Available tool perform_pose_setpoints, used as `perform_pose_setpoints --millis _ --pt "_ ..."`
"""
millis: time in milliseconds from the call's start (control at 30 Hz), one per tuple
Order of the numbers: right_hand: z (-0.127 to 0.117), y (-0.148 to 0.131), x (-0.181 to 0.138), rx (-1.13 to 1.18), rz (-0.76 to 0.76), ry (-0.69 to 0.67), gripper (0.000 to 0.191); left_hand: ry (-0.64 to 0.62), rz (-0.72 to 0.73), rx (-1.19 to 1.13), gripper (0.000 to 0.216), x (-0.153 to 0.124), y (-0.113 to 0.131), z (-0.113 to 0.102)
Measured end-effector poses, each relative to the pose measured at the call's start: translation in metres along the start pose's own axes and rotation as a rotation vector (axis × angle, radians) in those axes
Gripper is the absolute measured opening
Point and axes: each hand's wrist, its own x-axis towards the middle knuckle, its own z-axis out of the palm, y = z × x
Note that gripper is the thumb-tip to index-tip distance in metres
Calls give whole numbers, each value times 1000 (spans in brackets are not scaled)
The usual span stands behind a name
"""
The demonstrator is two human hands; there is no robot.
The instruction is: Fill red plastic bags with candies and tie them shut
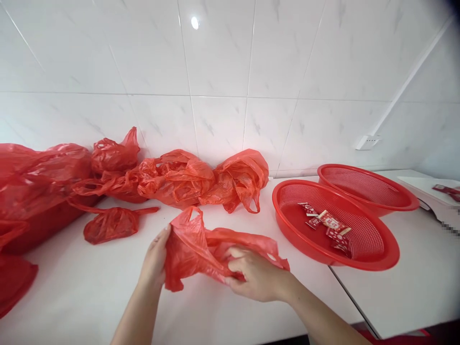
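A red plastic bag [196, 251] lies on the white counter [82, 292] in front of me, and both hands grip it. My left hand [155, 258] pinches the bag's left edge near a handle. My right hand [251, 274] is closed on the crumpled right side of the same bag. To the right stands a red mesh basket [373, 254] holding several small red-and-white packets [328, 225].
Several more red plastic bags [179, 177] are piled along the tiled wall, with a small knotted one [111, 223] lying apart. A second red basket [366, 187] sits behind the first. A white tray [431, 189] with packets is at far right.
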Motion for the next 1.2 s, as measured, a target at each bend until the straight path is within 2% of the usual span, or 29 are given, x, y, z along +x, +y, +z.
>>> perform_pose_setpoints --millis 67,133,167,233,267,300,333,367,433,467,567,633,700,800,900,1000,1033,1100,1167,1200 --pt "-2 3 -6 22 -28 -136 28 61 132 112 41 10 11 -8" --pt "0 7 -8 -25 9 -219 27 136 290 210 40 7 24 -8" --pt "2 7 -8 -58 46 -233 25 198 417 288 40 0 30 -4" --pt "6 4 -7 -121 133 -232 23 312 781 524 37 -24 37 12" --pt "8 1 -6 -148 163 -233 22 326 959 649 34 -38 37 23" --pt "10 -4 -5 -171 184 -228 21 282 1097 746 30 -52 33 35" --pt "11 -9 -3 -185 192 -222 21 168 1173 848 26 -64 25 46" --pt "12 -14 -2 -186 189 -222 20 81 1177 975 22 -72 15 56" --pt "12 -20 1 -163 182 -237 20 38 1076 1207 23 -73 -11 66" --pt "12 -20 1 -142 184 -254 23 63 982 1286 27 -66 -23 65" --pt "8 -11 -5 -86 244 -316 39 203 780 1383 47 -29 -43 36" --pt "4 -1 -13 -57 321 -339 44 225 663 1345 45 -7 -42 8" --pt "-2 7 -21 -35 369 -337 44 165 503 1274 43 3 -34 -14" --pt "-9 9 -21 -39 351 -272 48 13 352 1196 50 -5 -23 -21" --pt "-11 8 -4 -35 240 -134 45 -226 226 927 54 -26 -20 -5" --pt "-4 14 20 -58 135 11 42 -431 -64 371 45 -41 -24 9" --pt "-1 18 25 -88 130 33 42 -442 -150 181 41 -42 -27 9" --pt "5 28 28 -140 166 11 50 -383 -239 -128 32 -40 -32 5" --pt "7 36 24 -140 275 -51 64 -255 -222 -291 27 -34 -35 -5" --pt "6 39 20 -136 339 -67 66 -197 -197 -328 26 -31 -35 -11"
